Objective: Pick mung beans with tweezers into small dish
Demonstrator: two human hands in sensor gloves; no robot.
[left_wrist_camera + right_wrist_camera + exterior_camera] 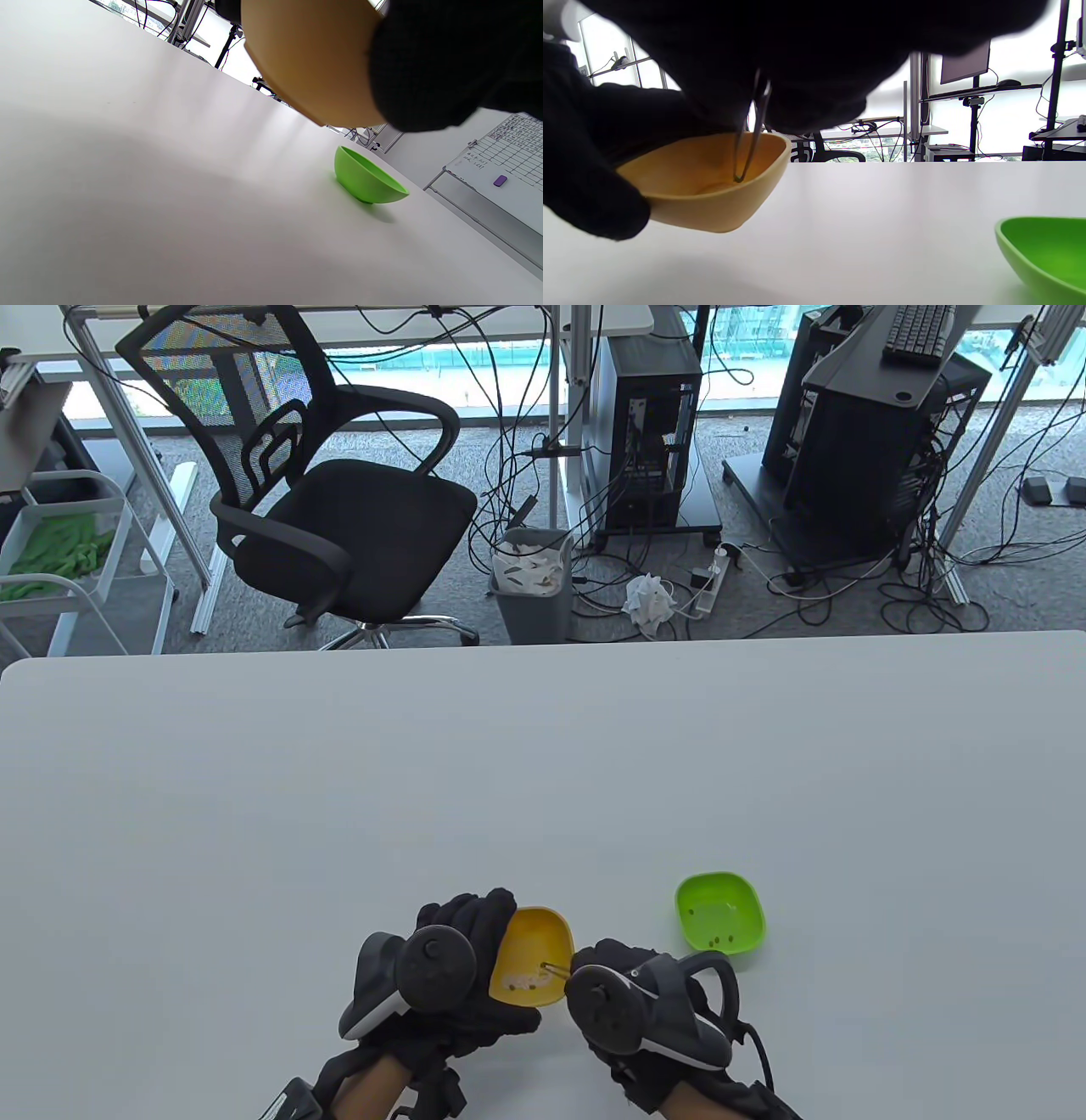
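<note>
My left hand grips a yellow dish by its left side and holds it tilted, lifted off the white table. Mung beans lie in its low end. My right hand holds metal tweezers with the tips down inside the yellow dish; in the right wrist view the tweezers have their tips close together near the dish bottom. A green dish with a few beans stands to the right, also in the left wrist view and right wrist view.
Beyond the table's far edge are an office chair, a bin and computer towers with cables on the floor. A whiteboard shows in the left wrist view.
</note>
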